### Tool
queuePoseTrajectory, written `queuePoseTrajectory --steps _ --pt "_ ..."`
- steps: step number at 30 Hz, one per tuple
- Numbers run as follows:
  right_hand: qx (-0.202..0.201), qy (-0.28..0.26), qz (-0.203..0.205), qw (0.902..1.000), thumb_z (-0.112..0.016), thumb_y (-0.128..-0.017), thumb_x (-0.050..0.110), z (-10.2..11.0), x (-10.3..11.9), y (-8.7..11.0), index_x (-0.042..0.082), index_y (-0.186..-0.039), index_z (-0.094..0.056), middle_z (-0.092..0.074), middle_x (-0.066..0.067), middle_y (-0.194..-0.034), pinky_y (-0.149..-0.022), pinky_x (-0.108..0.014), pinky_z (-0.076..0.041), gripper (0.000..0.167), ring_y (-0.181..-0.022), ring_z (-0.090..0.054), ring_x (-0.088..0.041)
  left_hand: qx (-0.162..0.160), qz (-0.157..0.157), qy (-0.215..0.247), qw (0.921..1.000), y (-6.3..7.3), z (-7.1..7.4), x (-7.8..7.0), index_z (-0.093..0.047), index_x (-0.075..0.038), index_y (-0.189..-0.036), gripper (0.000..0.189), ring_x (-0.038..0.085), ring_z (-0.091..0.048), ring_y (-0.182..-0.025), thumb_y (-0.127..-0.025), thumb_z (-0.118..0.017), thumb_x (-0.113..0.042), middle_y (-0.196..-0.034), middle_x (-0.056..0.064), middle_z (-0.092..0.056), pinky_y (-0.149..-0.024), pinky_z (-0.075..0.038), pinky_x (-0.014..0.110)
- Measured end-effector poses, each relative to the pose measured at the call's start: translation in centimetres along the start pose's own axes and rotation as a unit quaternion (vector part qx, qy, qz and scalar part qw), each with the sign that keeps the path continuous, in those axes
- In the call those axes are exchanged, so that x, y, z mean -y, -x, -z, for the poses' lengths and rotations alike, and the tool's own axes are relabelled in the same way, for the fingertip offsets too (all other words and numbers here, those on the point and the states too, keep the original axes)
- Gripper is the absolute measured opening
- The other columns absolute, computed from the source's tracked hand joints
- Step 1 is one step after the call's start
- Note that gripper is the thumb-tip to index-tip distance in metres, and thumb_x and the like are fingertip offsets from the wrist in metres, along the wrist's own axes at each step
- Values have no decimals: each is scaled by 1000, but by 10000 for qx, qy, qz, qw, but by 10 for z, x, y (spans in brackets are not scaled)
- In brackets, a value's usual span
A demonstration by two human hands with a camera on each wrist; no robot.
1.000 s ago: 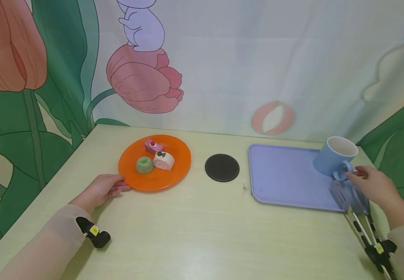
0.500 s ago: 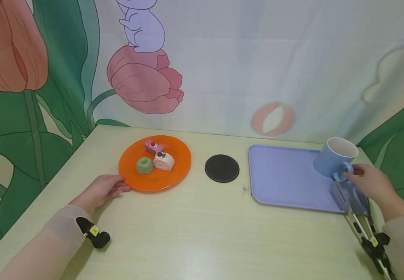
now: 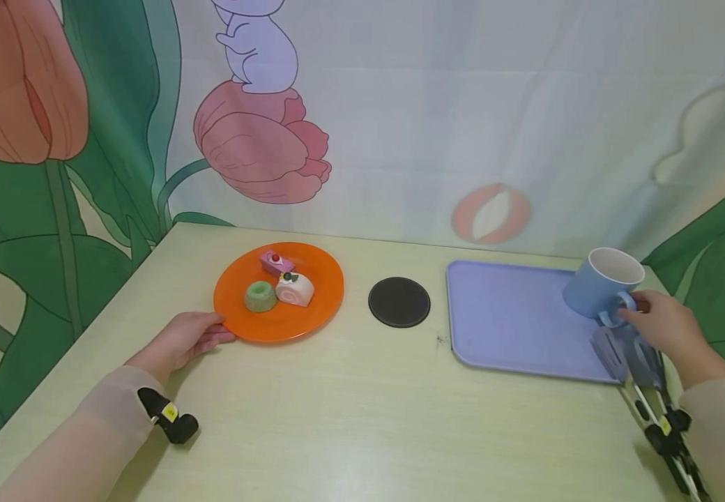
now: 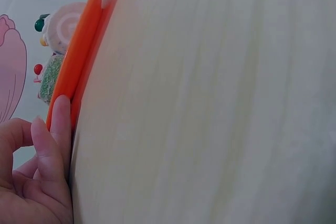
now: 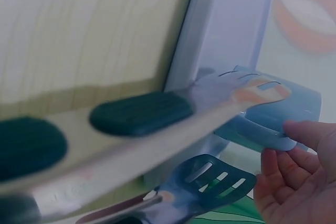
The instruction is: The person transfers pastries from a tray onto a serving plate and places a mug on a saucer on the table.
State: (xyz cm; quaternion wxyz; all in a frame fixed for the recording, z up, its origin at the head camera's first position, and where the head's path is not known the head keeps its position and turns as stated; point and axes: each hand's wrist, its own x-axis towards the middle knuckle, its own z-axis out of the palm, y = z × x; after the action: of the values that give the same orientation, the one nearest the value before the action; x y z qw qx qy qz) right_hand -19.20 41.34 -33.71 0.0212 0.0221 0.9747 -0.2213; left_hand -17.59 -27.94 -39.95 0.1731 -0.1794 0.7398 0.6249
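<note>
My left hand [image 3: 194, 339] pinches the front-left rim of an orange plate [image 3: 287, 324], thumb above and fingers under it. On the plate sit a green ring-shaped cake [image 3: 260, 296], a pink-white cake roll [image 3: 295, 289] and a pink cake slice [image 3: 276, 263]. At the far right, my right hand [image 3: 670, 322] pinches the handle of a light blue mug [image 3: 591, 286], which stands on the right part of a lavender tray [image 3: 507, 314]. Below that hand are tongs [image 3: 666, 432] with grey slotted heads [image 5: 215, 179], overlapping the tray's front-right corner.
A round black coaster [image 3: 399, 302] lies between plate and tray on the pale wooden table [image 3: 362, 418]. Behind the table hangs a printed curtain [image 3: 400, 125]. The tongs' long handles extend under my right sleeve [image 3: 723, 425].
My right wrist and sleeve have shifted slightly left, and the fingers have come closer in on the mug's handle. My left hand, the plate and the tray look the same.
</note>
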Motion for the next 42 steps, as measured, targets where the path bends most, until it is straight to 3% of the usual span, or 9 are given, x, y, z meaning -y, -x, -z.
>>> queuePoseTrajectory --steps 6,13,16,20,25,29,36,42 --pt "-129 106 56 9998 -52 -95 19 -1 -1 -3 -20 -123 -36 -42 -42 -117 -73 -58 -45 50 -100 -46 -54 -11 15 -12 10000 0 0 0 -34 9 -134 48 7 -68 -76 -100 -40 -24 -83 0 -70 -64 -50 13" --pt "-150 220 1 9996 -51 -96 23 0 1 -1 -20 -125 -36 -41 -42 -120 -74 -60 -44 54 -103 -44 -56 9 5 9 10000 0 -1 0 -33 9 -134 48 7 -68 -75 -100 -40 -24 -82 0 -70 -64 -50 13" --pt "-74 160 74 9998 -49 -96 19 0 2 -3 -22 -124 -34 -46 -41 -113 -70 -56 -46 52 -97 -49 -53 18 -1 21 10000 -2 0 1 -34 9 -133 47 7 -68 -75 -100 -40 -24 -82 1 -70 -64 -50 13" --pt "257 -340 46 9991 -43 -99 16 -3 1 -9 -25 -122 -31 -56 -33 -98 -65 -46 -51 48 -83 -62 -38 22 6 33 10000 -3 -1 2 -35 8 -133 47 7 -68 -75 -100 -41 -24 -82 1 -70 -63 -50 13" --pt "548 -1239 -258 9904 -33 -101 17 -9 0 -12 -26 -123 -26 -55 -34 -103 -69 -38 -56 49 -76 -66 -18 40 -12 39 10000 -3 -1 2 -34 9 -133 47 8 -68 -76 -100 -41 -23 -82 1 -70 -64 -50 13" --pt "437 -1678 -263 9845 -29 -102 19 -11 -1 -11 -24 -119 -30 -52 -33 -105 -70 -31 -56 46 -72 -63 -6 56 -21 23 10000 -3 -1 2 -34 9 -133 47 7 -68 -76 -100 -41 -23 -82 1 -70 -64 -50 13" --pt "46 -1410 -141 9899 -28 -101 22 -11 1 -12 -21 -113 -39 -57 -27 -97 -68 -36 -55 45 -72 -62 -11 57 0 12 10000 -3 -1 1 -34 9 -134 48 7 -68 -76 -100 -41 -24 -82 1 -70 -64 -50 13" --pt "-133 -1352 -12 9907 -27 -102 21 -11 9 -8 -21 -114 -38 -55 -27 -98 -63 -28 -53 45 -70 -60 -7 33 71 22 10000 -2 0 0 -32 7 -136 50 8 -68 -78 -100 -41 -26 -83 0 -70 -65 -50 14"
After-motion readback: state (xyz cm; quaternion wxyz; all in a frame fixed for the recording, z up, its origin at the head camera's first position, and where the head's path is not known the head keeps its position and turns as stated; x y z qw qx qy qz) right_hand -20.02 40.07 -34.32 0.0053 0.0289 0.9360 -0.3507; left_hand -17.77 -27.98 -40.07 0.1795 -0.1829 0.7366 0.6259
